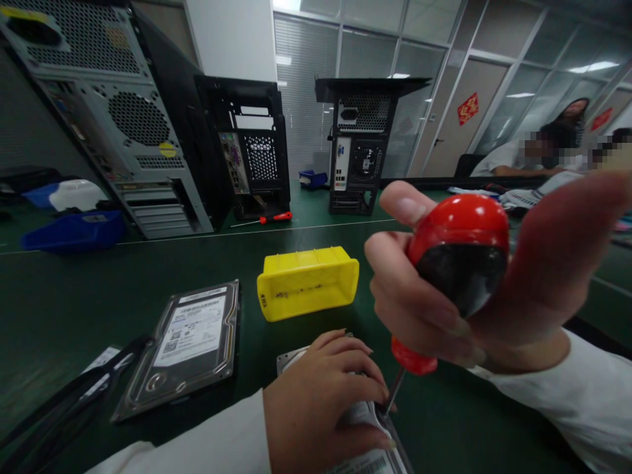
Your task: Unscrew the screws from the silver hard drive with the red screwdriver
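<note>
My right hand (pixel 424 283) is wrapped round a screwdriver (pixel 459 230) with a red and black handle. The screwdriver's thin shaft runs down to the edge of a hard drive (pixel 363 415), close to the fingertips of my left hand (pixel 320 395). That left hand lies over the drive with its fingers bent, gripping it against the table and covering much of its top. Whether the screwdriver's tip sits in a screw cannot be made out. To the left, a second hard drive (pixel 192 329) lies flat with its white label up.
A yellow bin (pixel 309 283) lies beyond my hands. Black cables (pixel 74 401) are at the left. Three computer cases (pixel 148 118) stand behind, with another red screwdriver (pixel 276 217) and blue bins (pixel 74 230) near them. People (pixel 513 158) sit at the far right.
</note>
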`<state>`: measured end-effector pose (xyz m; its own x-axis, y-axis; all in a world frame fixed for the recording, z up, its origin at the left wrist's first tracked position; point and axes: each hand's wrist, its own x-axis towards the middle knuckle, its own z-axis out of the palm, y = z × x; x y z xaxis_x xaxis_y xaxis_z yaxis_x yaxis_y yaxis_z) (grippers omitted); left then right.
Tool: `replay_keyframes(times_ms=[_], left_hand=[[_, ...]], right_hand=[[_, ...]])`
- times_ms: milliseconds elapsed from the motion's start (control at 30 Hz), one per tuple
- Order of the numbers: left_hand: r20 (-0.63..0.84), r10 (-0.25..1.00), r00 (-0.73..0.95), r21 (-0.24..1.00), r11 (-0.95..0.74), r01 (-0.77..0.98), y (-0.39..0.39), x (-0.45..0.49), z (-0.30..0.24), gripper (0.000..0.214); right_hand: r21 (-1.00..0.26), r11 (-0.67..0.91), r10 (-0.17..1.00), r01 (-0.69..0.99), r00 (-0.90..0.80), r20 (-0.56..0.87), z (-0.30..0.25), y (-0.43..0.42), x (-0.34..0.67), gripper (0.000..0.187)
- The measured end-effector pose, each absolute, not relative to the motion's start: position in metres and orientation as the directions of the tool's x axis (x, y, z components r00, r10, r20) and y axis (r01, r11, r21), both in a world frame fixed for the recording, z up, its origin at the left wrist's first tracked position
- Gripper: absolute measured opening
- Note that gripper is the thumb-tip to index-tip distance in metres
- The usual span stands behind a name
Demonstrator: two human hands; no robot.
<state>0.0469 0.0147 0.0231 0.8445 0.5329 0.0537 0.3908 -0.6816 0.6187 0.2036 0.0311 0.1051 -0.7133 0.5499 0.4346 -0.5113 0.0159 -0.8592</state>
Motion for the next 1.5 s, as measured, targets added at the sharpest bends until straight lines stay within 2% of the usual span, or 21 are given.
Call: replay_keyframes(times_ms=[133,300,367,533,700,767,833,933,1033,1167,1300,1333,1433,1500], left_hand=[[0.059,0.543,0.837,0.639,-0.665,0.386,0.0138,0.0465,0.0218,0.027],[0.072,0.545,0.835,0.637,-0.670,0.381,0.0140,0.0466,0.0207,0.026],[0.084,0.530,0.844,0.640,-0.678,0.362,0.0147,0.0459,0.0197,0.026],[0.100,0.528,0.844,0.635,-0.687,0.354,0.0156,0.0453,0.0208,0.026],[0.069,0.525,0.848,0.634,-0.680,0.369,0.0143,0.0458,0.0240,0.028],[0.074,0.529,0.846,0.631,-0.681,0.371,0.0137,0.0457,0.0236,0.027],[0.093,0.528,0.844,0.632,-0.687,0.360,0.0134,0.0455,0.0222,0.026],[0.126,0.525,0.842,0.625,-0.701,0.343,0.0136,0.0452,0.0198,0.025],[0.148,0.540,0.829,0.615,-0.707,0.350,0.0140,0.0452,0.0192,0.025],[0.101,0.548,0.830,0.624,-0.685,0.376,0.0136,0.0458,0.0217,0.026],[0.091,0.544,0.834,0.637,-0.676,0.371,0.0120,0.0456,0.0238,0.025],[0.106,0.547,0.830,0.640,-0.677,0.364,0.0118,0.0452,0.0238,0.025],[0.141,0.563,0.815,0.641,-0.679,0.358,0.0121,0.0433,0.0228,0.027],[0.160,0.566,0.809,0.640,-0.683,0.351,0.0131,0.0423,0.0214,0.028]], right_hand=[[-0.833,0.026,0.538,-0.552,-0.695,0.477,0.1039,0.0311,0.2034,0.025],[-0.857,0.061,0.510,-0.512,-0.722,0.468,0.1092,0.0309,0.2036,0.026],[-0.873,0.044,0.528,-0.485,-0.731,0.433,0.1106,0.0293,0.2025,0.022],[-0.824,-0.025,0.595,-0.566,-0.671,0.443,0.1103,0.0233,0.1997,0.011],[-0.865,-0.007,0.561,-0.502,-0.718,0.412,0.1117,0.0247,0.2020,0.018],[-0.872,0.034,0.532,-0.489,-0.730,0.430,0.1126,0.0262,0.2028,0.032],[-0.880,0.056,0.521,-0.471,-0.738,0.428,0.1124,0.0271,0.2030,0.036],[-0.878,-0.013,0.531,-0.478,-0.747,0.400,0.1095,0.0272,0.2028,0.020],[-0.825,-0.057,0.494,-0.563,-0.734,0.466,0.1066,0.0263,0.2026,0.011],[-0.855,-0.066,0.517,-0.514,-0.751,0.412,0.1084,0.0264,0.2019,0.016],[-0.877,0.016,0.478,-0.480,-0.767,0.428,0.1113,0.0283,0.2002,0.040],[-0.880,0.023,0.494,-0.475,-0.760,0.423,0.1109,0.0286,0.1998,0.038],[-0.872,-0.036,0.534,-0.489,-0.747,0.396,0.1078,0.0285,0.1997,0.018],[-0.850,-0.081,0.513,-0.520,-0.753,0.412,0.1065,0.0278,0.2005,0.021]])
